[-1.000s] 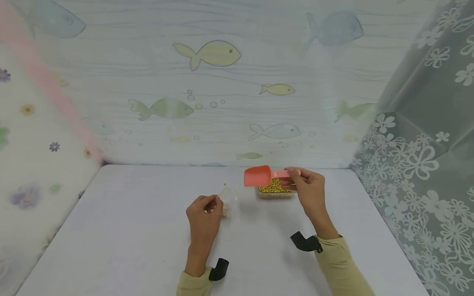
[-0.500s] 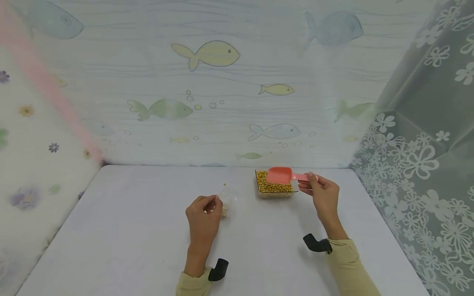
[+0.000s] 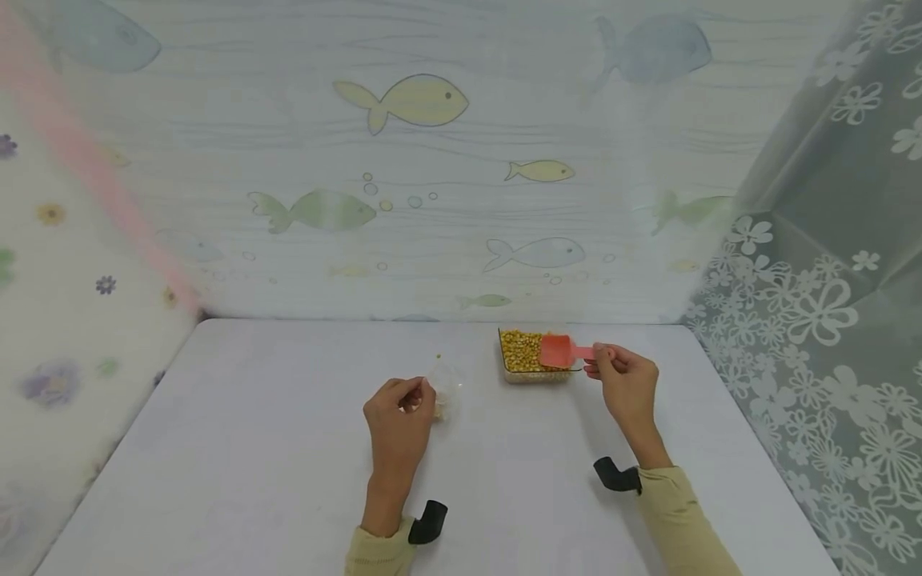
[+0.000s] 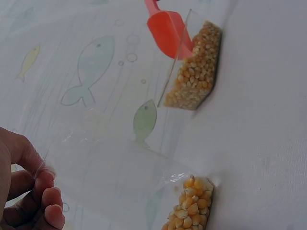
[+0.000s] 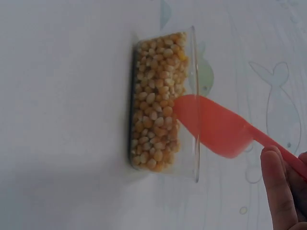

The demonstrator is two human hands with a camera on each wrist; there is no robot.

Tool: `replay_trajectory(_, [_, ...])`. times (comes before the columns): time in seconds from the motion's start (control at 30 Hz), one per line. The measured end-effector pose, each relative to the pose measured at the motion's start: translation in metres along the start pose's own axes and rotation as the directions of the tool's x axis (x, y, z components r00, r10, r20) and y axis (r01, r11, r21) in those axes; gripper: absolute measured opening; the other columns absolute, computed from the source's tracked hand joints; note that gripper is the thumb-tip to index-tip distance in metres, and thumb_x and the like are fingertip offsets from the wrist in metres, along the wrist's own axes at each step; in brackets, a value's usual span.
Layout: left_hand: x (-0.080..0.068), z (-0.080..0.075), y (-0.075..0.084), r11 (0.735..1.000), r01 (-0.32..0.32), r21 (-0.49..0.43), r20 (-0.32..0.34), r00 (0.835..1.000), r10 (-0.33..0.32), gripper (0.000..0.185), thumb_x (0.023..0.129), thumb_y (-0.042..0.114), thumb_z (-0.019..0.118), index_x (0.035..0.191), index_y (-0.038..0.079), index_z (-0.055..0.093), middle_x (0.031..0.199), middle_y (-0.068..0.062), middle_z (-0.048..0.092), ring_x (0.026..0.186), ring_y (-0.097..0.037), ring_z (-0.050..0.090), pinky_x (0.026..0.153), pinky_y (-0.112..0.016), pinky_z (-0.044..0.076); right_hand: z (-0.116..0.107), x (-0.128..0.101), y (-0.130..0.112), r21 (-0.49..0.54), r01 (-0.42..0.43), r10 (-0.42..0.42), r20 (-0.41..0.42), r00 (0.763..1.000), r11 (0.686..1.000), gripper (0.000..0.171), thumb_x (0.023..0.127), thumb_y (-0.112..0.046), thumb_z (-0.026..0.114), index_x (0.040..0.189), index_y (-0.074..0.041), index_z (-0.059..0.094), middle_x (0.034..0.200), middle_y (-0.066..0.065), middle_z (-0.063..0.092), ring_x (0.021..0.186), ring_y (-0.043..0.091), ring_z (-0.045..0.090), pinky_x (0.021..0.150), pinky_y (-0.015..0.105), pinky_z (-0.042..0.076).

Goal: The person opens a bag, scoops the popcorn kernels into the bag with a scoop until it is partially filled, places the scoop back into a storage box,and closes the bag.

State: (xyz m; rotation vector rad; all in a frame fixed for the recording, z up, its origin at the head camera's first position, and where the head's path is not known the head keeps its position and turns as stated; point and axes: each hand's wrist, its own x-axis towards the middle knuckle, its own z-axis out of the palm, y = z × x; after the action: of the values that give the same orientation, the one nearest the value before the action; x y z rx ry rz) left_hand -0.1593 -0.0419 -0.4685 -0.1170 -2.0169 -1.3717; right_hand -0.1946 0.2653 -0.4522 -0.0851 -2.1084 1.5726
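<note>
My left hand (image 3: 416, 398) pinches the top edge of a clear plastic bag (image 3: 446, 390) standing on the white table (image 3: 252, 448). In the left wrist view the bag (image 4: 120, 167) holds a small heap of corn kernels (image 4: 190, 207) at its bottom. My right hand (image 3: 602, 358) pinches the handle of a pink scoop (image 3: 556, 350). The scoop's mouth (image 5: 211, 124) tilts down over the right rim of a clear box of corn kernels (image 5: 156, 100), at the kernels' level. The box (image 3: 524, 354) stands near the table's far edge.
One loose kernel (image 3: 437, 357) lies on the table behind the bag. A fish-patterned sheet (image 3: 403, 104) rises behind the table, and a lace curtain (image 3: 814, 320) hangs along the right side.
My right hand carried the scoop to the right, from the box's left side to its right side, and lowered and tipped it into the box. The left hand and bag stayed still.
</note>
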Motion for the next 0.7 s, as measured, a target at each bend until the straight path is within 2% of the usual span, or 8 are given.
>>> replay_trajectory(0.17, [0.000,0.000,0.000,1.000,0.001,0.001,0.001,1.000,-0.001,0.010,0.084,-0.009,0.070,0.086,-0.004,0.079,0.071,-0.007,0.066,0.061,-0.014,0.058,0.054,-0.023,0.048,0.003,-0.003,-0.024,-0.050,0.020,-0.018,0.040,0.999,0.999,0.023,0.098,0.004,0.058,0.103,0.024,0.066,0.087,0.039,0.069,0.062,-0.001,0.068,0.061,0.018,0.058])
replay_trajectory(0.27, [0.001,0.000,0.000,1.000,-0.003,-0.008,0.000,1.000,0.003,0.011,0.083,-0.010,0.070,0.086,-0.004,0.078,0.070,-0.008,0.066,0.061,-0.014,0.058,0.053,-0.024,0.048,0.004,-0.002,-0.027,-0.047,0.028,-0.026,0.057,0.998,0.999,0.023,0.098,0.004,0.058,0.101,0.026,0.065,0.084,0.039,0.068,0.062,0.002,0.070,0.060,0.020,0.058])
replay_trajectory(0.37, [0.001,0.000,-0.001,1.000,-0.007,-0.012,0.000,1.000,0.007,0.011,0.084,-0.010,0.070,0.086,-0.004,0.078,0.070,-0.008,0.066,0.060,-0.014,0.057,0.053,-0.025,0.049,0.005,0.002,-0.019,-0.025,-0.003,0.004,0.064,0.998,1.000,0.024,0.099,0.002,0.058,0.103,0.025,0.066,0.087,0.040,0.068,0.062,0.005,0.071,0.061,0.022,0.059])
replay_trajectory(0.5, [0.000,0.000,-0.001,1.000,-0.003,-0.012,-0.003,1.000,0.003,0.011,0.083,-0.010,0.070,0.086,-0.003,0.079,0.070,-0.008,0.066,0.060,-0.014,0.057,0.053,-0.025,0.048,0.007,0.008,0.005,0.007,-0.104,0.103,0.057,0.993,0.995,0.028,0.101,-0.004,0.059,0.105,0.022,0.067,0.090,0.037,0.070,0.063,0.003,0.071,0.062,0.021,0.059])
replay_trajectory(0.6, [0.000,0.000,-0.001,1.000,0.001,-0.014,-0.007,1.000,-0.001,0.012,0.083,-0.010,0.070,0.086,-0.003,0.079,0.070,-0.007,0.066,0.061,-0.014,0.057,0.054,-0.025,0.048,0.008,0.011,0.021,0.038,-0.168,0.166,0.054,0.985,0.985,0.031,0.102,-0.009,0.059,0.107,0.021,0.066,0.088,0.030,0.073,0.064,0.002,0.071,0.063,0.022,0.059])
replay_trajectory(0.7, [0.000,0.000,-0.002,1.000,0.006,-0.016,-0.004,1.000,-0.006,0.012,0.084,-0.010,0.070,0.086,-0.002,0.079,0.070,-0.007,0.066,0.061,-0.014,0.057,0.054,-0.025,0.048,0.008,0.013,0.028,0.064,-0.222,0.219,0.060,0.974,0.973,0.035,0.103,-0.014,0.059,0.111,0.020,0.065,0.083,0.017,0.075,0.066,0.003,0.072,0.065,0.023,0.060])
